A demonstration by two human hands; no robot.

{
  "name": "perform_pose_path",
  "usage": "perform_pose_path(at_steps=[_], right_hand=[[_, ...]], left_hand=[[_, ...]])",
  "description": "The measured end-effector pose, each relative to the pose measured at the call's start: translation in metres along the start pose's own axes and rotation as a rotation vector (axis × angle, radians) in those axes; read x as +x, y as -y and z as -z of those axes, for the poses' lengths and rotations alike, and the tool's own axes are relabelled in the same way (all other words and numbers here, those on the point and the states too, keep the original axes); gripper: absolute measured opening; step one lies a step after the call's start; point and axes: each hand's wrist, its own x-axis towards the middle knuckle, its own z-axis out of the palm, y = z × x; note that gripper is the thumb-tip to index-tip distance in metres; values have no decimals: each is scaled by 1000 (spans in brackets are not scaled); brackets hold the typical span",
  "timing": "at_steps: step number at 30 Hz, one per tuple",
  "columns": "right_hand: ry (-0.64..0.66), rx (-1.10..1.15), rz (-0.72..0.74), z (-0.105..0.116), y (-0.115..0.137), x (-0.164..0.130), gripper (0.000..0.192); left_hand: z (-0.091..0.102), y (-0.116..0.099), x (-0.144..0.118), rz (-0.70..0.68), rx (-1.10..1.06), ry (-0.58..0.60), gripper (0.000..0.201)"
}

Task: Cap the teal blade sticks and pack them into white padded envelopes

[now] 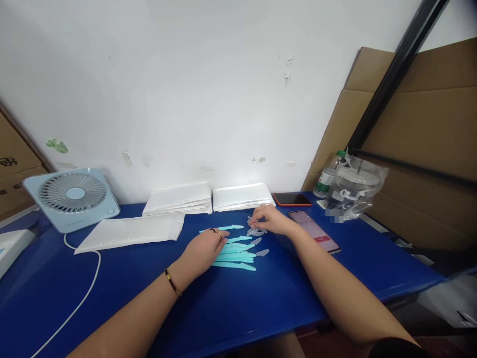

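Several turquoise eyebrow razors [234, 256] lie in a loose pile on the blue table, handles toward the left. My left hand [204, 248] curls over the handle end of the pile, its fingers closed round one eyebrow razor [236, 227] that sticks out on both sides. Small clear blade caps [256, 231] are heaped beyond the pile's right end. Over that heap, my right hand [272, 219] has thumb and fingertips pinched at a clear cap, partly hidden by the fingers. Two razors in the pile have a clear cap [263, 253] at the blade end.
White padded envelopes lie in two stacks [179, 199] [242, 196] by the wall, with another envelope [130, 232] at left. A blue fan [74, 196] with a white cable stands far left. Two phones [292, 199] [315, 231], a bottle [328, 176] and a bagged cup [354, 186] are at right.
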Motion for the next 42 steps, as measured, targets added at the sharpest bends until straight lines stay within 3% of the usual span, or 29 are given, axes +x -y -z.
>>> perform_pose_path(at_steps=[2,6,26,42], right_hand=[[64,-18,-4,1,1,-1,12],[137,-59,-24,1,4,-2,10],[128,28,-78,-2,0,-10,12],[113,34,-104,-2,2,-10,13]], left_hand=[[1,8,6,39,-35,-28,29],[1,23,13,89,-134,37,18],[3,29,14,244,-135,56,21],[4,34,14,221,-70,-17,19]])
